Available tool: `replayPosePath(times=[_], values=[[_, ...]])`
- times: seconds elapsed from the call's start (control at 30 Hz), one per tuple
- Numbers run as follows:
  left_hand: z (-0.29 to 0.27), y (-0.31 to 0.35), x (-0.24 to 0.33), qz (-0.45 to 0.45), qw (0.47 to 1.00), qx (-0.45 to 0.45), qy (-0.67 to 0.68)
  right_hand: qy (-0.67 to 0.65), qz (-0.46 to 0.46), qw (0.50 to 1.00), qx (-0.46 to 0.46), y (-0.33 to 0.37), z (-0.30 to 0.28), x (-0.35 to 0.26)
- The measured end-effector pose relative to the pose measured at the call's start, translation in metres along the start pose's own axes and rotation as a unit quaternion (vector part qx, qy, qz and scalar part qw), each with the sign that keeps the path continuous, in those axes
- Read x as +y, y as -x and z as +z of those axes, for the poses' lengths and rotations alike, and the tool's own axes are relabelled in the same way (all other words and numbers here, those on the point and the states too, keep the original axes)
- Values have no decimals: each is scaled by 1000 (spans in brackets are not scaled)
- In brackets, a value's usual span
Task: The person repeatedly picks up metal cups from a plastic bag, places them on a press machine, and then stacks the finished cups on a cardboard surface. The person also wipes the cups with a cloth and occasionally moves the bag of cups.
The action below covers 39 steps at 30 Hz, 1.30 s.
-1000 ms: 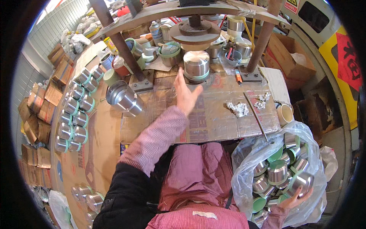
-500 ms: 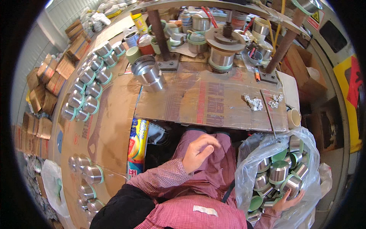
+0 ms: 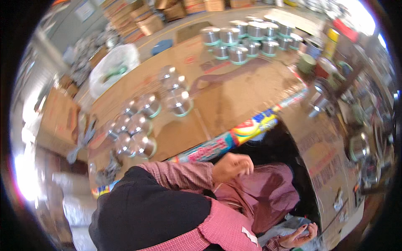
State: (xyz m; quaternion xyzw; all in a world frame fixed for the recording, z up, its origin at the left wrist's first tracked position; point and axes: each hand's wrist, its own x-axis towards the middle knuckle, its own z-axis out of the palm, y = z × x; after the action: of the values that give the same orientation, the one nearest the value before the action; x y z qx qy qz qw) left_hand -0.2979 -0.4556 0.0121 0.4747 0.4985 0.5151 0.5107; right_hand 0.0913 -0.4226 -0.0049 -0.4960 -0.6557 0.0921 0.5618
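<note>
My left hand (image 3: 232,167) hangs above my lap, its fingers loosely curled in, and no object shows in it. At the lower right my right hand (image 3: 299,237) is held palm up with fingers apart, empty, beside a clear plastic bag (image 3: 288,226). Only a small part of that bag is in view now, and its contents barely show. On the cardboard-covered table to my left stand steel cups with pale green rims: a near group (image 3: 138,125), a few more steel cups (image 3: 178,100) beside it, and a larger cluster (image 3: 247,39) farther off.
A bright printed strip (image 3: 234,138) edges the cardboard (image 3: 217,96). On the right, a stacked steel piece (image 3: 320,98) stands by the press post, with cans and tools behind it. A white bag (image 3: 115,69), a blue stool (image 3: 162,47) and boxes (image 3: 144,21) lie beyond the table.
The view has swung to the left, bringing the cup groups toward the middle. My right hand has come away from a steel cup in the bag. My left hand stays over my lap.
</note>
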Motion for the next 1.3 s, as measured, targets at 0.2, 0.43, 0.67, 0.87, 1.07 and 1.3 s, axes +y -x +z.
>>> replayPosePath(times=[0.2,0.43,0.67,0.87,1.07,1.3], values=[[-211,126,50,133,766,477,-409,-43,-39,993,-98,-18,46,-18],[-413,376,-3,-34,609,651,-453,-49,-21,980,-193,-29,89,-66],[-435,326,-76,68,678,620,-389,-209,-169,885,-379,-11,184,-152],[-368,153,-87,115,628,681,-359,-301,-347,764,-453,67,276,-232],[-305,58,-73,184,731,566,-334,-164,-423,789,-415,87,304,-229],[-457,166,-7,-168,563,649,-484,-58,-341,880,-326,27,327,-186]])
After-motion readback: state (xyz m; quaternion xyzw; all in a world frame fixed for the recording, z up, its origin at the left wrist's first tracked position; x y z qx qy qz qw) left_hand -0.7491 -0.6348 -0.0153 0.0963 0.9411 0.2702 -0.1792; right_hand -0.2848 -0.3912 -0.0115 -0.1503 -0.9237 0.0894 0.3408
